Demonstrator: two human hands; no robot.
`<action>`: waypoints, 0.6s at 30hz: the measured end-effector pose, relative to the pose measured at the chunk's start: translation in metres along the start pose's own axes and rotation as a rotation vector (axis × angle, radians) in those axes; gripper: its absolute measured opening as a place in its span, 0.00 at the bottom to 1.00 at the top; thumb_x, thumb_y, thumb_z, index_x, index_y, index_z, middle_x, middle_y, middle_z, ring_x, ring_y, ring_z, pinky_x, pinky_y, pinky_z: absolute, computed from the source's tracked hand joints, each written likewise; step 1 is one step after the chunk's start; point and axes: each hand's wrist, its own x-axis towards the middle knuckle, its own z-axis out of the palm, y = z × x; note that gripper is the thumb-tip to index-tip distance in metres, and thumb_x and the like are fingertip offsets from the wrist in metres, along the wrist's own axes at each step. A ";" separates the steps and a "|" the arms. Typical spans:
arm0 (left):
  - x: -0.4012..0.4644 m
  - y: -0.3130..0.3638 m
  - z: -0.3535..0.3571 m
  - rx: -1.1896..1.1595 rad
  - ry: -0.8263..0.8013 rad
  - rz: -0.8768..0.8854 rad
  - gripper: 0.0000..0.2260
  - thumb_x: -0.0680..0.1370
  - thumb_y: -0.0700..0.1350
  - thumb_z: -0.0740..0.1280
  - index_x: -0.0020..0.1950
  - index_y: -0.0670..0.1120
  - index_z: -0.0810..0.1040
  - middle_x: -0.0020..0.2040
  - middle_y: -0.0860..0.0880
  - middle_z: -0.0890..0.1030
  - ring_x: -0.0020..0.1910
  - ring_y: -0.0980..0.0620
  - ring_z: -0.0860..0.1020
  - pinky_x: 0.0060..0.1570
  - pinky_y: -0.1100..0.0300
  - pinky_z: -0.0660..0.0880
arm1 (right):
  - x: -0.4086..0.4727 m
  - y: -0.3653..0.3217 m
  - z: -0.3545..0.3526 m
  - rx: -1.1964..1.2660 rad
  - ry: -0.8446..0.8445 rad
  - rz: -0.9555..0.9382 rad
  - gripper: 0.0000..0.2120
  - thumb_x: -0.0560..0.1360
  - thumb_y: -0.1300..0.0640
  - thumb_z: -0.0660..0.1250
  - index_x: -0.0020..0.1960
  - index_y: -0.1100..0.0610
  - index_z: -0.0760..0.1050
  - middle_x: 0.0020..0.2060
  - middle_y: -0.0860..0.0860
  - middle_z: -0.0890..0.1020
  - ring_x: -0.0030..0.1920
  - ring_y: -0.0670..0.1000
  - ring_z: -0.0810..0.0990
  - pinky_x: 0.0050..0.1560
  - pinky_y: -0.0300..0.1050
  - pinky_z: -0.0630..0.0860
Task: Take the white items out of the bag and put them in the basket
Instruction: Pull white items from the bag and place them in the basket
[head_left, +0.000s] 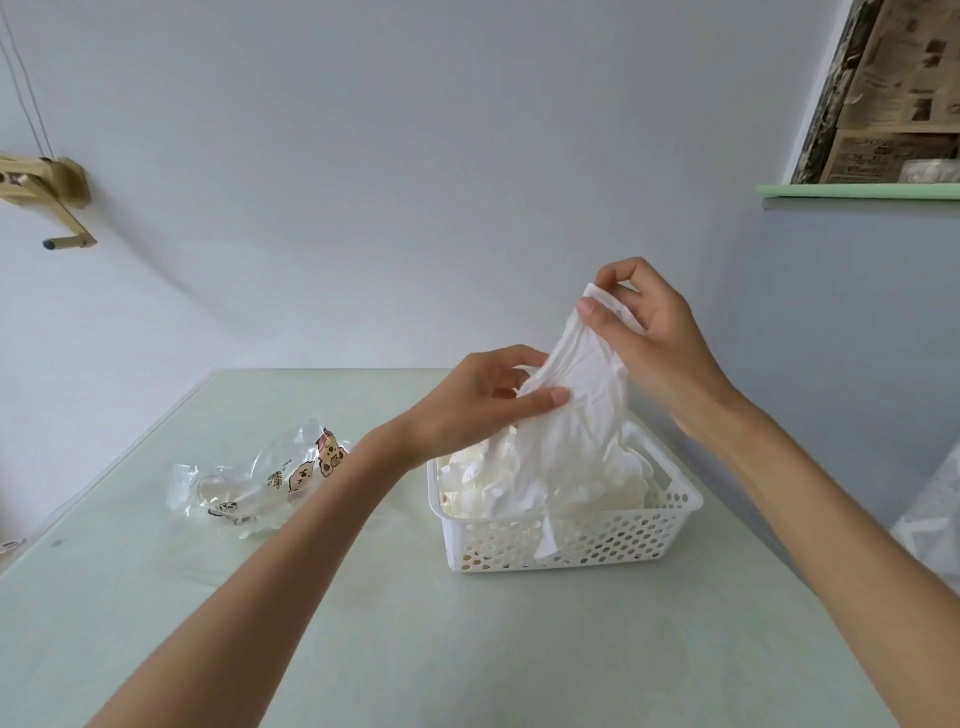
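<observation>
A white perforated plastic basket (613, 540) stands on the pale green table and holds several crumpled white items (493, 486). Above it hangs one thin white item (582, 395), stretched upward. My right hand (649, 332) pinches its top end between thumb and fingers. My left hand (488, 400) pinches its lower part with the thumb on the front. The item's bottom trails into the basket and over its front wall. A clear plastic bag (254, 483) with cartoon bear prints lies crumpled on the table, left of the basket and apart from both hands.
The table (363, 649) meets a plain wall at the back. A brass hand crank (57, 202) is fixed to the wall at far left. A green shelf (857, 190) with newspaper-covered things sits at upper right. Something white lies beyond the table's right edge.
</observation>
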 end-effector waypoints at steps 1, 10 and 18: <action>-0.001 0.002 -0.001 -0.004 0.024 0.021 0.06 0.76 0.46 0.70 0.52 0.46 0.81 0.44 0.51 0.84 0.42 0.55 0.82 0.42 0.64 0.77 | 0.000 0.000 -0.001 -0.027 0.010 -0.008 0.07 0.77 0.58 0.68 0.48 0.52 0.69 0.39 0.48 0.79 0.37 0.43 0.76 0.39 0.36 0.73; -0.006 0.002 -0.022 0.123 0.116 0.025 0.05 0.75 0.46 0.71 0.40 0.47 0.81 0.35 0.55 0.80 0.33 0.60 0.76 0.34 0.68 0.73 | 0.009 0.015 -0.032 -0.224 -0.208 0.425 0.43 0.53 0.47 0.78 0.66 0.48 0.67 0.49 0.51 0.84 0.46 0.48 0.85 0.49 0.44 0.79; 0.000 -0.014 -0.012 0.094 0.215 -0.081 0.08 0.82 0.49 0.61 0.49 0.45 0.74 0.39 0.53 0.76 0.35 0.59 0.72 0.34 0.71 0.68 | 0.019 0.024 -0.046 -0.078 -0.407 0.681 0.26 0.61 0.53 0.75 0.56 0.64 0.80 0.52 0.53 0.84 0.50 0.49 0.82 0.53 0.38 0.79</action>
